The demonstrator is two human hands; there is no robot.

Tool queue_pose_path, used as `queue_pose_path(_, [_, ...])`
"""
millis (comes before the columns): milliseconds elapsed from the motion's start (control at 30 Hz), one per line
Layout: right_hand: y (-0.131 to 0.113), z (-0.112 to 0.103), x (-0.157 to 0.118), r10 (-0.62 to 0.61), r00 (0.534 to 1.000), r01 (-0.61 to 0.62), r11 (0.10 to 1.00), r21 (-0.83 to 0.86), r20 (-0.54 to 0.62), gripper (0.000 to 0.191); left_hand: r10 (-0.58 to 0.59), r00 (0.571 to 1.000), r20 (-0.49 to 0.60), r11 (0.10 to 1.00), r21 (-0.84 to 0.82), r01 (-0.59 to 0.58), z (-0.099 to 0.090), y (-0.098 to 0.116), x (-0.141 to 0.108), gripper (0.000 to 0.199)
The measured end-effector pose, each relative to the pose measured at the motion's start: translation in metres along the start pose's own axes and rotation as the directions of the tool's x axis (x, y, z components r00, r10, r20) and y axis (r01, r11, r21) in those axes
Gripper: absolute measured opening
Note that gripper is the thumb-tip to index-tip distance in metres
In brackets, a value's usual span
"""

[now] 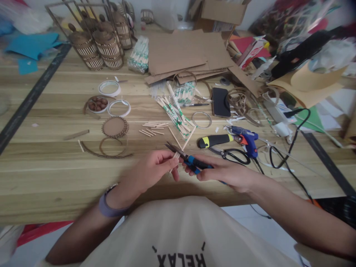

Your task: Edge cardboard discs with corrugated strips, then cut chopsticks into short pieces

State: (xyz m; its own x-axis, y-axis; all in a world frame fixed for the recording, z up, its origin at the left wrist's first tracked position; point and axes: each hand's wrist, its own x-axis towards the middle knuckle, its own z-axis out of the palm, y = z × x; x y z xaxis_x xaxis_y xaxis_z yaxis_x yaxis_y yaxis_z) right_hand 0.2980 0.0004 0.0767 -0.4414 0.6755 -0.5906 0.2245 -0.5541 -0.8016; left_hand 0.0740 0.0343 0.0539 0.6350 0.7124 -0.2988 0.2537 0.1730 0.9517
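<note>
My left hand (pixel 151 168) pinches several thin wooden sticks (pixel 174 157) near the table's front edge. In my right hand (pixel 222 172) is a pair of blue-and-black pliers (pixel 198 163), its pointed jaws at the sticks by my left fingertips. Whether the jaws touch the sticks I cannot tell. Just beyond, two longer sticks (pixel 189 138) meet in a V on the table. Short cut sticks (pixel 151 131) lie in a small group to the left. Behind them is a pile of sticks in green-and-white paper wrappers (pixel 174 115).
On the right lie a blue glue gun (pixel 246 139), a yellow-and-black utility knife (pixel 215 141), black-handled scissors (pixel 236 155) and a phone (pixel 221 102). Tape rolls (pixel 119 108), a round cardboard piece (pixel 115 127) and a bowl of brown beads (pixel 98 104) sit left. Cardboard sheets (pixel 178 52) and stick-covered lanterns (pixel 108 48) stand behind.
</note>
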Motion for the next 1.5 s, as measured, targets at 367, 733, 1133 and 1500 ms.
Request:
queue_pose_path(367, [0.01,0.002,0.006,-0.079,0.997,0.076,0.987,-0.144,-0.017,0.026,0.001,1.0,0.005,0.999,0.05,-0.001,0.0,0.0,-0.001,0.046])
queue_pose_path(733, [0.018,0.005,0.006,-0.173,0.982,0.138,0.926,-0.352,-0.07,0.016,-0.063,0.998,0.004,0.988,0.145,0.062,0.002,0.004,-0.004,0.04])
queue_pose_path(1133, [0.015,-0.001,0.001,-0.089,0.992,0.091,0.996,-0.014,0.086,0.029,-0.064,0.998,0.011,0.995,0.072,0.063,0.003,-0.003,-0.004,0.045])
queue_pose_path(1500, [0.022,0.006,0.008,-0.147,0.989,0.145,0.978,-0.149,-0.005,0.016,-0.07,0.998,0.003,0.998,0.007,0.07,0.005,-0.006,-0.003,0.044])
